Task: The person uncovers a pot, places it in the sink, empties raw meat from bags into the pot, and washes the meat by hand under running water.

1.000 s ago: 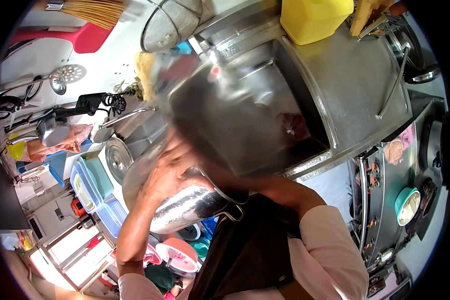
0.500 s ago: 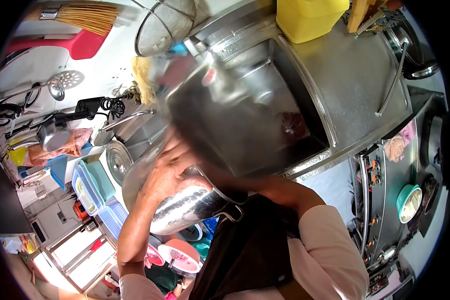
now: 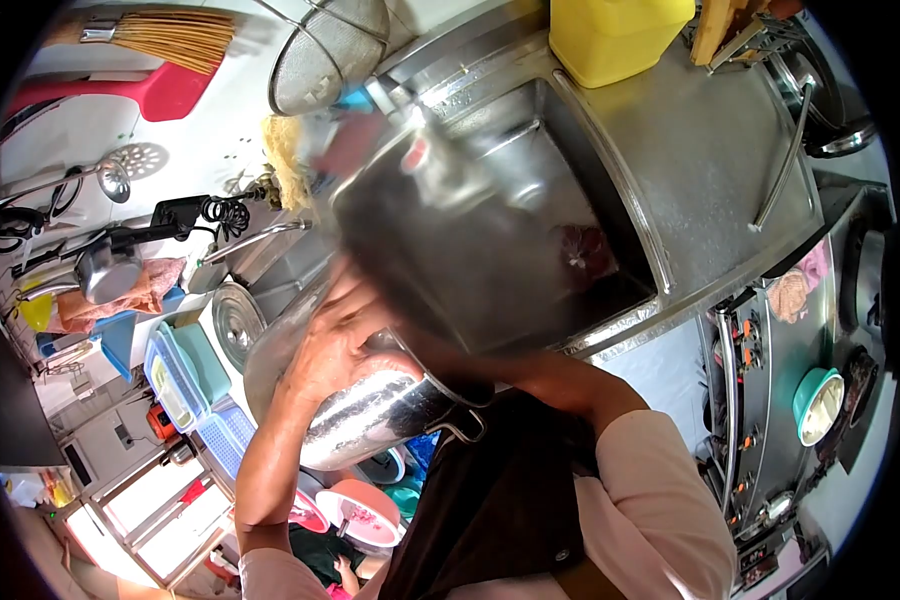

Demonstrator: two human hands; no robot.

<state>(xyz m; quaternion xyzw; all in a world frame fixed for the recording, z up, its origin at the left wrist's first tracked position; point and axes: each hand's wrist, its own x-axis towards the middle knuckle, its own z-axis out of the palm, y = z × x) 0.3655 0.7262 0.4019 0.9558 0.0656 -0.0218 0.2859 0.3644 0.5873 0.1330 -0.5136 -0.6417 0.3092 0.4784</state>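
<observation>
A large shiny metal pot (image 3: 370, 420) lies tilted beside the sink, close against my dark apron, its looped handle towards me. On its upper side near the rim is my left hand (image 3: 345, 345), thumb and fingers around the edge. My right forearm (image 3: 560, 385) reaches in from the other side across the pot's mouth. A dark blur hides my right hand and whatever it touches. Beyond the pot is the metal sink (image 3: 660, 250), with a dark red patterned thing (image 3: 585, 250) in it, partly smeared.
A yellow container (image 3: 615, 40) stands on the metal counter behind the sink. A strainer (image 3: 320, 60) and a red scoop (image 3: 175, 92) are at the upper left. A stove with a green bowl (image 3: 818, 407) is on the right. Beside a pink basin (image 3: 360, 510), another person's arm shows.
The view has shifted slightly, moving the sink and yellow container a little leftwards. Another person's arm shows more clearly at the bottom. My left hand keeps its place on the pot.
</observation>
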